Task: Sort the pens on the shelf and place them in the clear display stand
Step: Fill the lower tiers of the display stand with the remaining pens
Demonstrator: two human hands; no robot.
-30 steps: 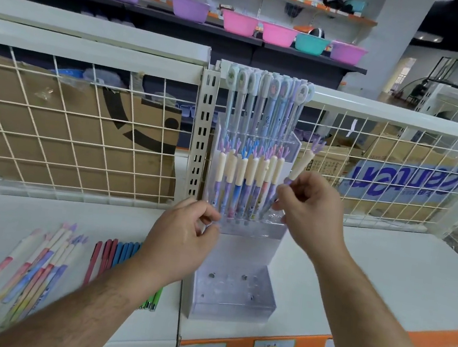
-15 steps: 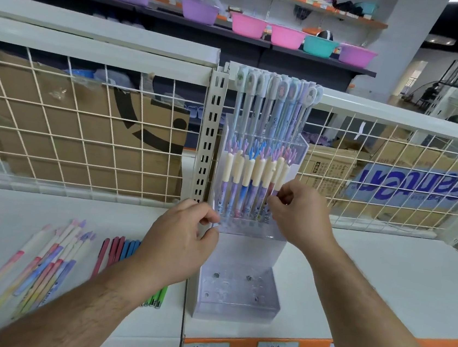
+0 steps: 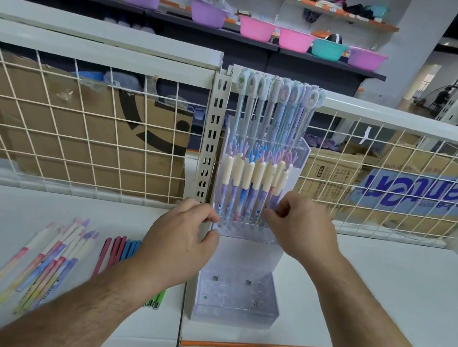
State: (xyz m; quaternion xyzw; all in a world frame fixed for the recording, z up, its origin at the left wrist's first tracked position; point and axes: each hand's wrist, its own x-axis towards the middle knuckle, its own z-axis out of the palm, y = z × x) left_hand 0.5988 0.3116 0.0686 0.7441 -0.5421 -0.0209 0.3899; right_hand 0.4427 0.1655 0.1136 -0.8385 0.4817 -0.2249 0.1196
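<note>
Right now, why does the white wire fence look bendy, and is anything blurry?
Head view: the wide-angle lens bows the white wire mesh fence. Head view: the clear plastic display stand looks hazy and soft. Head view: only faint shadows fall on the white shelf top.

The display stand (image 3: 236,302) sits mid-shelf (image 3: 380,290), its back near the wire grid (image 3: 84,134). Rear-tier pens (image 3: 274,113) stand behind the middle-tier pens (image 3: 252,181). The left hand (image 3: 180,242) grips the stand's left edge; the right hand (image 3: 298,229) pinches the rightmost middle-tier pens. Loose pens (image 3: 49,261) lie toward the shelf's left edge, with another bunch (image 3: 118,249) between them and the stand. Boxes (image 3: 149,164) sit behind the grid
</note>
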